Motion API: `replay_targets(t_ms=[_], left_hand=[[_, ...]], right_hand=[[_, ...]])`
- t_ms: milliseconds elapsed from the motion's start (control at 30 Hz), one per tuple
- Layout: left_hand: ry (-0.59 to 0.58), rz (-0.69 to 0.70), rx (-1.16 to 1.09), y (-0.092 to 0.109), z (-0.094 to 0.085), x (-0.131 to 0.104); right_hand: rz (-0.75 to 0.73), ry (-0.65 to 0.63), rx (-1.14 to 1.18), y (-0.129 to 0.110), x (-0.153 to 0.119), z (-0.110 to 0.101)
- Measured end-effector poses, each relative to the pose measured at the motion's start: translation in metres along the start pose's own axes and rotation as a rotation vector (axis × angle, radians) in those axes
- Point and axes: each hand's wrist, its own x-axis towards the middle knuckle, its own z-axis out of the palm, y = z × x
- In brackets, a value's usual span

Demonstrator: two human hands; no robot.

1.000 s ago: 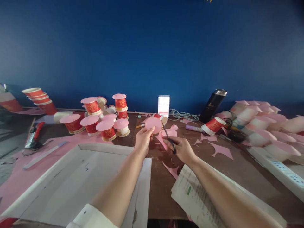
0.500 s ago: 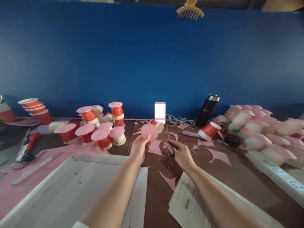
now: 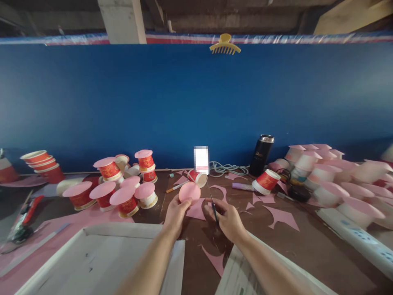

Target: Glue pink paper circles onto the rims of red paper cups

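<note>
Between the thumb and fingers of my left hand is a round pink paper disc, held up over the table. My right hand grips dark-handled scissors, their blades pointing away from me and standing just right of the disc, apart from it. Behind the disc a red and white paper cup lies on its side. Pink paper offcuts with curved edges are scattered around both hands.
Paper cups topped with pink discs stand at left, and more crowd the right. A black flask, a purple marker and a coiled cable sit near the blue partition. A white box lid lies front left.
My view has tilted up, so more ceiling shows. The scissors have turned in my right hand and appear more edge-on. My left hand keeps hold of the disc.
</note>
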Motion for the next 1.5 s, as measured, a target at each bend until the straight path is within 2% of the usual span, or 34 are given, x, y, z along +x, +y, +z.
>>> replay_targets(t_ms=[200, 467, 667, 833, 1133, 1500], left_hand=[[0.000, -0.020, -0.055, 0.003, 0.004, -0.002], [-0.005, -0.063, -0.171, 0.005, 0.001, 0.000], [0.001, -0.064, -0.147, 0.004, 0.000, 0.001], [-0.065, -0.079, -0.146, 0.010, 0.003, -0.004], [-0.100, -0.041, -0.166, 0.006, 0.001, -0.002], [-0.142, -0.029, -0.221, 0.010, 0.002, -0.004]], right_hand=[[0.031, -0.015, 0.106, 0.006, 0.000, 0.004], [0.209, -0.046, 0.257, -0.010, 0.003, -0.002], [0.222, -0.165, 0.247, -0.013, 0.001, -0.006], [0.209, -0.235, 0.223, -0.019, -0.002, -0.009], [0.170, -0.276, 0.226, -0.011, 0.002, -0.013], [0.224, -0.262, 0.202, -0.011, 0.004, -0.010]])
